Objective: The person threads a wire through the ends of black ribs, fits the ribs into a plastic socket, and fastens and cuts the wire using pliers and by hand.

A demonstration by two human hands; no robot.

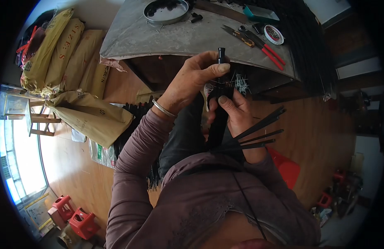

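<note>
My left hand [203, 74] is closed, thumb and fingers pinching a black shaft [221, 54] with a flared tip just above the thumb. Below it my right hand [238, 111] is closed around a bundle of black rods [218, 124], which looks like a folded umbrella frame. Several slim black rods [262, 123] fan out from the bundle to the right, past my right wrist. Thin wires show between the two hands. A cluster of short metal pins [241, 84] is beside my right fingers, near the table edge. The fingers partly hide where the parts join.
The grey worktable [175, 41] ahead holds a round tray [166, 11] with black pieces, red-handled pliers [273, 56], scissors-like cutters [238, 36], a white lid [273, 35] and a green tray [261, 13]. Sacks [67, 54] stand left; red stools [83, 223] are lower left.
</note>
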